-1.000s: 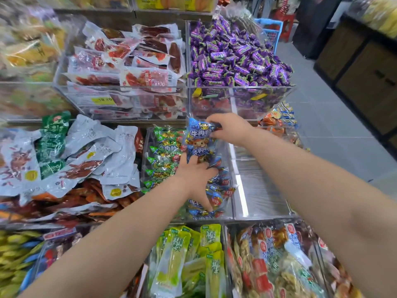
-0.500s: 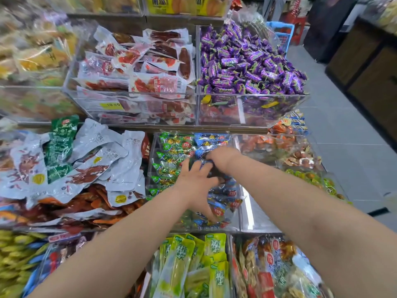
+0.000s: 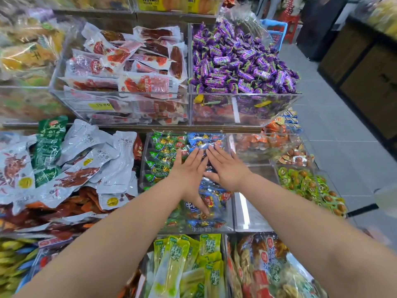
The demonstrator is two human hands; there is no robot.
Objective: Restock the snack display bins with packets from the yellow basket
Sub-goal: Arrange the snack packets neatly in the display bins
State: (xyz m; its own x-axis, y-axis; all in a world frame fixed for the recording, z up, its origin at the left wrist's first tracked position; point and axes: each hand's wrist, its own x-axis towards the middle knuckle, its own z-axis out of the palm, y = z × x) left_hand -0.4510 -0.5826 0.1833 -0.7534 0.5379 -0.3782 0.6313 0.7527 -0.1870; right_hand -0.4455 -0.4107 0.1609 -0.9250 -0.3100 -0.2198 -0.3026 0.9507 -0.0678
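**Head view.** My left hand [image 3: 189, 172] and right hand [image 3: 226, 168] lie side by side. Both are flat with fingers straight, pressing down on the blue packets [image 3: 206, 140] in the clear bin [image 3: 193, 227]; neither grips anything. The packets sit directly under my palms, their stack running along the 12-to-6 o'clock line, with green packets [image 3: 163, 151] alongside at 9 o'clock. My fingertips point to 12 o'clock, and both hands are equally near. The yellow basket is out of view, so I judge the next packets must come from outside the frame.

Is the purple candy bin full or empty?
Full. The purple candies heap above the bin and its clear front wall.
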